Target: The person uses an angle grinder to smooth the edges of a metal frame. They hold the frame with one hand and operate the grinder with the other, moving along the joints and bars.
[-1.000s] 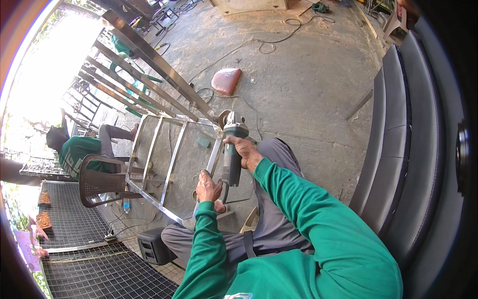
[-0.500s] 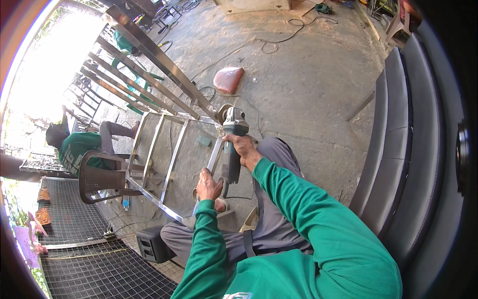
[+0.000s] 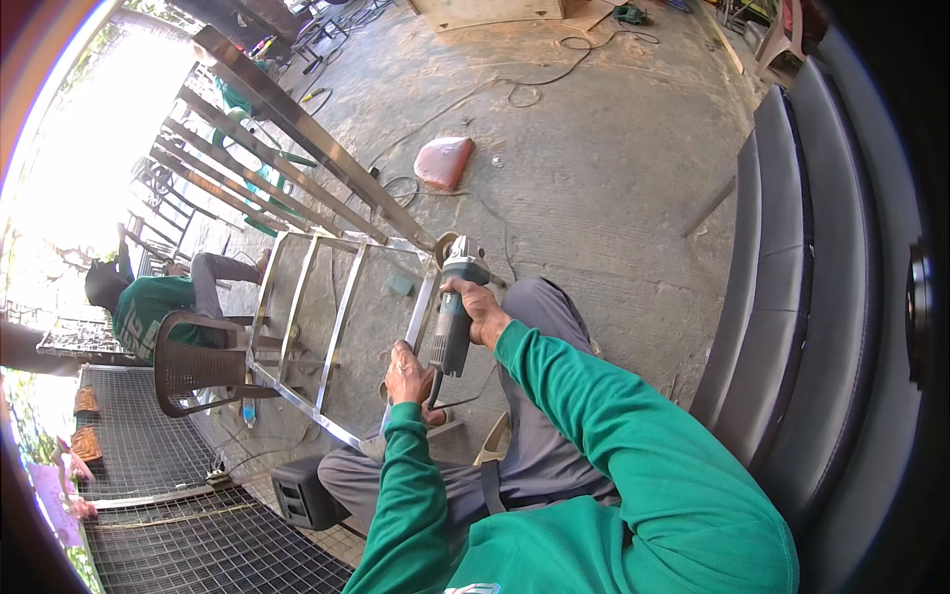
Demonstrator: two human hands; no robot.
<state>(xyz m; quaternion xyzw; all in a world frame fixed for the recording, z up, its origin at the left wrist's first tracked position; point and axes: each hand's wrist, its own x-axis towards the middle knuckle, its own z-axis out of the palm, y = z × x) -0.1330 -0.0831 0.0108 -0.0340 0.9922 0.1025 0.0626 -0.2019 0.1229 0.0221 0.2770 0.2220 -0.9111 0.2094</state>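
Observation:
My right hand [image 3: 479, 311] is wrapped around the body of an angle grinder [image 3: 453, 335], just behind its metal head. The grinder's disc end is against or very close to the corner of a bare metal chair frame [image 3: 337, 332], where a tall slatted back meets the seat bars. My left hand [image 3: 406, 374] grips the frame's near side bar, beside the grinder's rear end. Its fingertips are partly hidden behind the bar. The frame stands between my legs and leans left. Whether the disc is spinning cannot be made out.
A pink-and-white wrapped pad [image 3: 443, 162] lies on the concrete floor ahead, near loose cables [image 3: 524, 93]. Black padded panels [image 3: 782, 287] stand close on my right. At left, a person in green [image 3: 153, 309] sits on a brown plastic chair [image 3: 201, 362], above wire mesh [image 3: 148, 421].
The grinder has tilted slightly, its rear end shifting left toward my left hand, and its head sits a little lower. Both hands keep their grip. The whole view has shifted slightly.

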